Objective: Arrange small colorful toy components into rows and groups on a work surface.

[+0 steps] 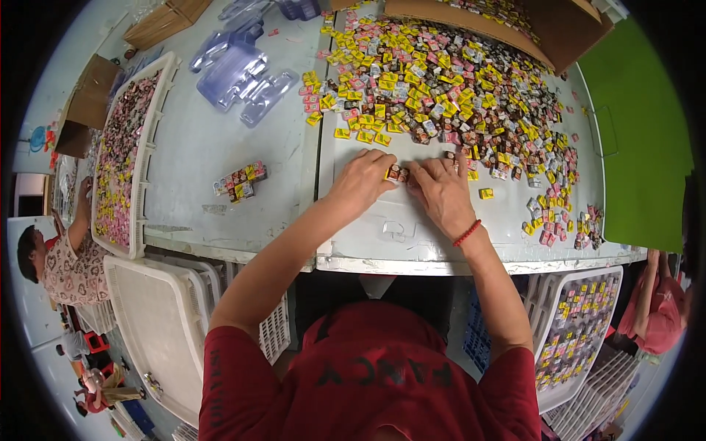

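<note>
Near the middle of the table, a short row of small brown-and-yellow boxes (397, 174) sits between my two hands. My left hand (362, 180) grips the row's left end, thumb and fingers pinched on it. At the other end, the bent fingers of my right hand (443, 189), with a red bracelet on its wrist, press on the row and partly hide it. Just beyond my hands spreads a large loose pile of small boxes (441, 88) in yellow, pink, brown and white. A single yellow box (486, 194) lies right of my right hand.
A grouped block of small boxes (241, 181) lies to the left. Clear plastic blister trays (239, 77) are heaped behind it. Filled white crates stand at the far left (140, 162) and lower right (577, 331). A cardboard box (471, 26) stands at the back. Other people sit at both sides.
</note>
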`<state>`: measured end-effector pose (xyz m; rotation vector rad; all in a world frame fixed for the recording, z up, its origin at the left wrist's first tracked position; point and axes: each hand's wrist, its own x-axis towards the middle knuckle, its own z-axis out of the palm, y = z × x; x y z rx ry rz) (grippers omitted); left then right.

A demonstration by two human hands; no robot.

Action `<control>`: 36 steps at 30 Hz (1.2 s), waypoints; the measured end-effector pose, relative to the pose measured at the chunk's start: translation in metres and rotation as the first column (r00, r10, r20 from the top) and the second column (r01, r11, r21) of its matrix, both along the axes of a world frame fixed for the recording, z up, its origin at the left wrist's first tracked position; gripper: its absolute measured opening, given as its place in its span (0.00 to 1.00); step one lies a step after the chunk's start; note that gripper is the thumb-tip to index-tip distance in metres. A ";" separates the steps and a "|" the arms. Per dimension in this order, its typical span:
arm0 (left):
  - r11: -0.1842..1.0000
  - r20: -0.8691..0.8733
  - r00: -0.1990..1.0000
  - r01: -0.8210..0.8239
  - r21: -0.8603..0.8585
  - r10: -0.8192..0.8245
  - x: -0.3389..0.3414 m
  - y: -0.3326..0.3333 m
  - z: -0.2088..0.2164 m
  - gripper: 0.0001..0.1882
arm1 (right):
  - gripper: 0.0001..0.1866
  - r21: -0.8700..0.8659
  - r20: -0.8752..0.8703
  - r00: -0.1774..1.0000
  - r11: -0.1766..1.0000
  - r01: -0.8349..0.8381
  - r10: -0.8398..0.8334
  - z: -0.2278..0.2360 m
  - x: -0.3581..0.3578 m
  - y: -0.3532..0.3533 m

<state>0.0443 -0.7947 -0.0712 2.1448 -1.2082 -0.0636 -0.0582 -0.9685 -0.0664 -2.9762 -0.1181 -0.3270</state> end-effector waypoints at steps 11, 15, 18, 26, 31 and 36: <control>0.996 0.445 0.894 0.082 -0.025 -0.062 0.054 -0.012 -0.003 0.11 | 0.11 0.159 0.151 0.868 0.878 0.451 -0.473 -0.004 -0.070 -0.077; 0.998 0.399 0.915 0.058 0.006 -0.055 0.043 -0.013 -0.006 0.11 | 0.09 0.099 0.185 0.866 0.886 0.453 -0.464 -0.002 -0.071 -0.065; 0.996 0.349 0.935 0.039 0.079 -0.064 0.035 -0.014 -0.006 0.11 | 0.10 0.195 0.206 0.907 0.924 0.330 -0.368 0.002 -0.050 -0.049; 0.996 0.284 0.955 0.089 -0.010 -0.082 0.039 -0.005 -0.012 0.11 | 0.10 -0.017 0.058 0.921 0.922 0.388 -0.386 0.003 -0.016 -0.061; 0.970 0.257 0.935 0.232 0.076 -0.244 0.047 -0.007 -0.007 0.13 | 0.08 -0.029 0.054 0.948 0.948 0.317 -0.315 -0.001 -0.009 -0.073; 0.985 0.207 0.966 0.133 0.113 -0.154 0.045 -0.001 -0.007 0.11 | 0.09 -0.081 0.121 0.946 0.947 0.310 -0.300 0.000 -0.011 -0.067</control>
